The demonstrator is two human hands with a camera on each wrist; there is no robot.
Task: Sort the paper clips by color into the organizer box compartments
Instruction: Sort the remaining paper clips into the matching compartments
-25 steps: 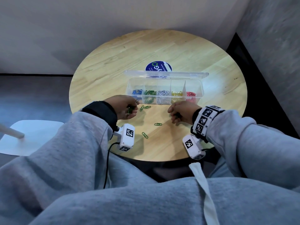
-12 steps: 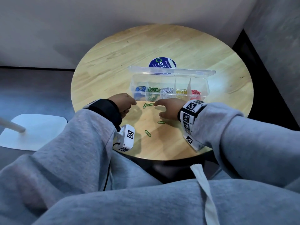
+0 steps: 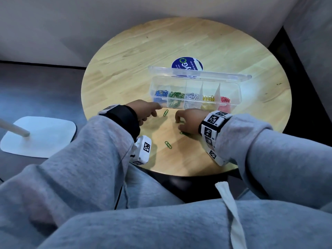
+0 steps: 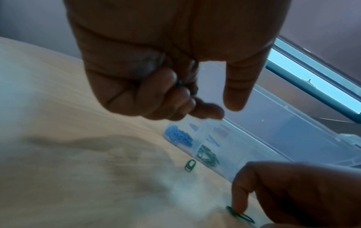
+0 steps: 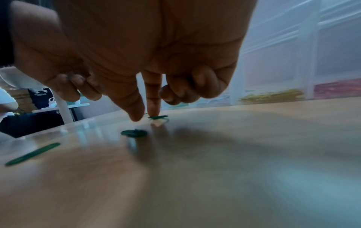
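On the near part of the round wooden table (image 3: pixel 125 51), a loose green clip (image 3: pixel 168 145) is seen lying by itself, and a second green clip (image 3: pixel 183 133) lies partly under the right hand (image 3: pixel 188 121). One fingertip (image 5: pixel 154 111) of that hand is pressed straight down on a third green clip (image 5: pixel 157 117), the thumb beside it and the remaining fingers curled in. A fourth clip (image 3: pixel 165 112) lies just beside the front wall of the organizer box (image 3: pixel 239 97). The left hand (image 3: pixel 143 110) is held just off the box's left end, its fingers closed around a few green clips (image 4: pixel 187 86) (blurred, count unclear), forefinger and thumb extended. In the box, lid open behind, blue, green, white, yellow and red clips are kept in separate compartments, left to right.
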